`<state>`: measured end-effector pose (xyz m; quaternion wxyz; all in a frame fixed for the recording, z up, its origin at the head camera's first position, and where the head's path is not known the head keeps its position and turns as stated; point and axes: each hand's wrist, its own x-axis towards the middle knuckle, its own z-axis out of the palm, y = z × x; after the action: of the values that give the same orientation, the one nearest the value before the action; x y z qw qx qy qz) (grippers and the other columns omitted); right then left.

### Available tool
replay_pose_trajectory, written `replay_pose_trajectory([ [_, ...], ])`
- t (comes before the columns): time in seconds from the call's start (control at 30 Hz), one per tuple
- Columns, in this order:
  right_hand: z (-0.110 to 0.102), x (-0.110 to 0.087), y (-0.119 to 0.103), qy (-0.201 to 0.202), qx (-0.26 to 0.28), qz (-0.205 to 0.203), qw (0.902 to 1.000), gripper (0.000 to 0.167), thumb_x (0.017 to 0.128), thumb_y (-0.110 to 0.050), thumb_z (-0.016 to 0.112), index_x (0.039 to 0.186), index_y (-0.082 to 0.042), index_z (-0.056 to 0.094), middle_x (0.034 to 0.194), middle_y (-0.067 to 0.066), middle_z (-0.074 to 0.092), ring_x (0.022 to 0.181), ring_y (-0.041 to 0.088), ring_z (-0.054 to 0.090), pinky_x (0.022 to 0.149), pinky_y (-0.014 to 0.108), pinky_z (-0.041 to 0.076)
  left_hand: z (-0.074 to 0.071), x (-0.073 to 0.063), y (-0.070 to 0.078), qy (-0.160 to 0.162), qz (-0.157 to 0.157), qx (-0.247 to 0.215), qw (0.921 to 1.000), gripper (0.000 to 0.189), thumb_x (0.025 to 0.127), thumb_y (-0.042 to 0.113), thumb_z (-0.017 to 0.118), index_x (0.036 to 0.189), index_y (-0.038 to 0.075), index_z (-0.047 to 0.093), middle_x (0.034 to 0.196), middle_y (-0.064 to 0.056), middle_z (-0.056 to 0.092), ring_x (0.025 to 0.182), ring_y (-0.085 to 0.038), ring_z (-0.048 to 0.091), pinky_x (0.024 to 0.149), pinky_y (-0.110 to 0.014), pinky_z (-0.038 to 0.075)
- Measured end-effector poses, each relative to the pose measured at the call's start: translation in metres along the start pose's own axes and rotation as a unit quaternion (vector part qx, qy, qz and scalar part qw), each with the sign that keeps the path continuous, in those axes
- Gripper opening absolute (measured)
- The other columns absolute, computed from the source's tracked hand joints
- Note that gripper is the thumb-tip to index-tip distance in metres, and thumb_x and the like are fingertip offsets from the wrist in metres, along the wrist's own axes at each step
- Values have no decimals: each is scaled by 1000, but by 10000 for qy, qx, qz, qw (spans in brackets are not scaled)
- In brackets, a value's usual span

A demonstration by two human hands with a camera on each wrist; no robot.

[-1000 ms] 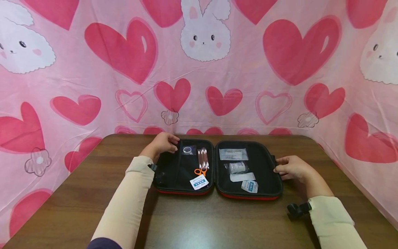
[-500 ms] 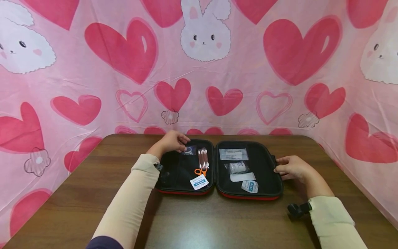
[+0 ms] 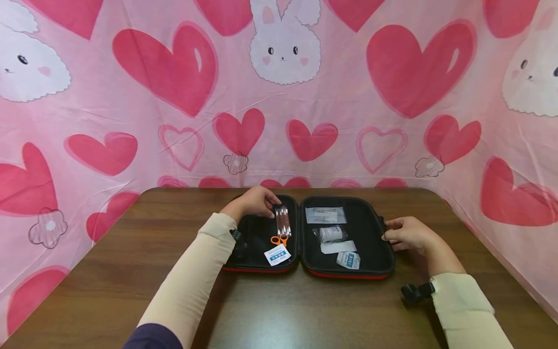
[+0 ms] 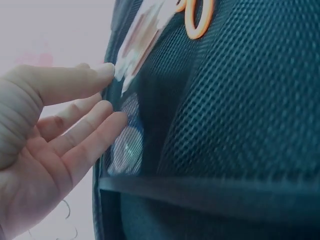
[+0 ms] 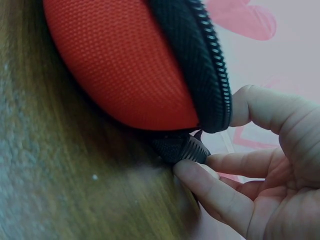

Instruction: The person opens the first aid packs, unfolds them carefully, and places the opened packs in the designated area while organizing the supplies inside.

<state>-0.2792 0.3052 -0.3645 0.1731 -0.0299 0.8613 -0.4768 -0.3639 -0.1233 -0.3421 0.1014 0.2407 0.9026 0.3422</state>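
Note:
A zippered case [image 3: 370, 223], black inside and red outside, lies unfolded on the table. My left hand [image 3: 257, 200] is over the back of its left half, fingers extended. In the left wrist view the thumb tip is right at the end of a packet of cotton swabs [image 4: 137, 45]; the other fingers reach a small round item in a wrapper [image 4: 129, 145] behind the mesh. Orange-handled scissors [image 3: 279, 240] and a white-and-blue packet [image 3: 277, 254] lie below the swabs. My right hand [image 3: 407, 234] grips the case's right edge at a black strap [image 5: 180, 147].
The case's right half holds a clear packet [image 3: 324, 214], a wrapped bandage roll [image 3: 331, 234], a white strip [image 3: 338, 247] and another white-and-blue packet [image 3: 348, 260]. Behind the wooden table [image 3: 279, 310] hangs a pink curtain with hearts [image 3: 311, 140].
My left hand has moved right across the back of the case's left half, from its outer corner to the swabs, now covering the round item. The right hand stays at the edge.

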Motion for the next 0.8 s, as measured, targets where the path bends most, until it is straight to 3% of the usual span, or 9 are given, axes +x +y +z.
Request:
replay_pose_trajectory([
  [0.27, 1, -1, -1, -10, 52, 2, 10000, 70, 87, -7, 67, 137, 25, 29, 128, 40, 46, 93, 29, 64, 82, 44, 56, 11, 9, 4, -426, 72, 343, 9985, 59, 71, -2, 84, 126, 10, 67, 124, -7, 66, 110, -24, 61, 85, -31, 55],
  [0.47, 1, -1, -2, -22, 102, -25, 9999, 70, 87, -7, 67, 137, 24, 29, 122, 36, 51, 93, 28, 63, 82, 43, 56, 16, 12, 5, -764, -10, 588, 9953, 56, 70, -2, 84, 122, 12, 70, 107, -2, 71, 99, -18, 61, 84, -30, 54],
  [0.7, 1, 0, -1, -27, 103, -29, 9999, 70, 87, -7, 67, 137, 24, 29, 119, 34, 53, 92, 28, 64, 82, 44, 56, 13, 8, 3, -614, 132, 849, 9944, 39, 71, 1, 84, 108, 8, 76, 94, 0, 73, 83, -12, 61, 73, -25, 54],
  [0.8, 0, 0, 0, -25, 76, -11, 10000, 70, 88, -7, 67, 137, 24, 29, 126, 39, 48, 92, 28, 64, 82, 44, 56, 11, 5, 0, -550, 247, 812, 9949, 32, 72, -1, 83, 103, 4, 76, 85, -1, 73, 73, -10, 62, 68, -24, 54],
])
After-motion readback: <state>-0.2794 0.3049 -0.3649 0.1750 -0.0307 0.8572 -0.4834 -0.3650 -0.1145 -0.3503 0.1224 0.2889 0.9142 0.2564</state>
